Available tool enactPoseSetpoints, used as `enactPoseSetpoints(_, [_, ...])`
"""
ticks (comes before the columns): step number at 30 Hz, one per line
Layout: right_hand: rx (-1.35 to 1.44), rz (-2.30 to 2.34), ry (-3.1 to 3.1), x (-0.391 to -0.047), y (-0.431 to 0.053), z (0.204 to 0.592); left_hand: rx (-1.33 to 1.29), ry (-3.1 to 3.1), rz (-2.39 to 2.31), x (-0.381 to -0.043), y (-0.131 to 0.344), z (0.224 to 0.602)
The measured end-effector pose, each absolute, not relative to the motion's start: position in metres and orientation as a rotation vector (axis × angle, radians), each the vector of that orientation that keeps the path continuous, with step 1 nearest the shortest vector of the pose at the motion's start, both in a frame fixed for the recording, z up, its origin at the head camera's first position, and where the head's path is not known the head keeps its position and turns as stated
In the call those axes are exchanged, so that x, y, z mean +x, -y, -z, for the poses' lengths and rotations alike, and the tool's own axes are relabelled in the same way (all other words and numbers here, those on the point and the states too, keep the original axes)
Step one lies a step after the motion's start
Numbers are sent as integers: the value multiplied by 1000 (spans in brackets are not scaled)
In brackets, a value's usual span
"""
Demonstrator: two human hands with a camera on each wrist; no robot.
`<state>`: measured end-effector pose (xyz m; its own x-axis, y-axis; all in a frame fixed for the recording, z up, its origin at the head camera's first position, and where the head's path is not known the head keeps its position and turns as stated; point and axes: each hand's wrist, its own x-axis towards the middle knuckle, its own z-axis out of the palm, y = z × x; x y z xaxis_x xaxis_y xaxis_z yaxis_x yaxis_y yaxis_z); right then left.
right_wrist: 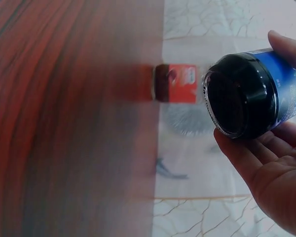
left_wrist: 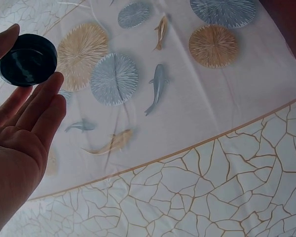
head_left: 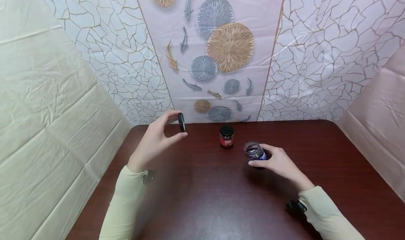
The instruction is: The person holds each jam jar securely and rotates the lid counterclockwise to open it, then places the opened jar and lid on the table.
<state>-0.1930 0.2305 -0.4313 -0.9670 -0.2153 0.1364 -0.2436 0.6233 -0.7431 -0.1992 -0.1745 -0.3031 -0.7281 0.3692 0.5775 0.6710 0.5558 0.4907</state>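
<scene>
We found the left hand (head_left: 152, 138) partly closed, thumb and fingers pinching a dark lid (head_left: 181, 122) held on edge, clear of the surface (head_left: 202, 198). We found the right hand (head_left: 280, 162) curled about an uncapped glass jar (head_left: 253, 152), which was tilted with its mouth upward, its base also off the surface. Taking the red-labelled jar (head_left: 226, 136) as the dial's centre in the head view, we placed the lid between nine and ten o'clock and the uncapped jar at four. We judged the step in hand to be the handling of an opened jar, lid and body held well apart. In our judgement, the next move called for keeping the mouth up and bringing the lid square to the rim, or laying it down.

As to markings, we noted a blue label (right_wrist: 286, 81) with pale print, too blurred for us to read. The red-labelled jar stood upright, its black cap (head_left: 226, 130) on; we saw white lettering there but could not make out a brand. Beyond, we recorded a backdrop (head_left: 265, 8) printed with fish.
</scene>
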Motion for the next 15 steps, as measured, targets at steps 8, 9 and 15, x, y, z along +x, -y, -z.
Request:
enactPoseSetpoints(8, [327, -1205, 2833, -202, -249, 440, -842, 2400, 995, -200, 175, 305])
enactPoseSetpoints(9, [316, -1193, 2837, -203, -251, 442, -842, 2401, 993, -200, 175, 305])
enactPoseSetpoints(15, [282, -1156, 2871, -208, -261, 448, -848, 2403, 1016, -202, 174, 305])
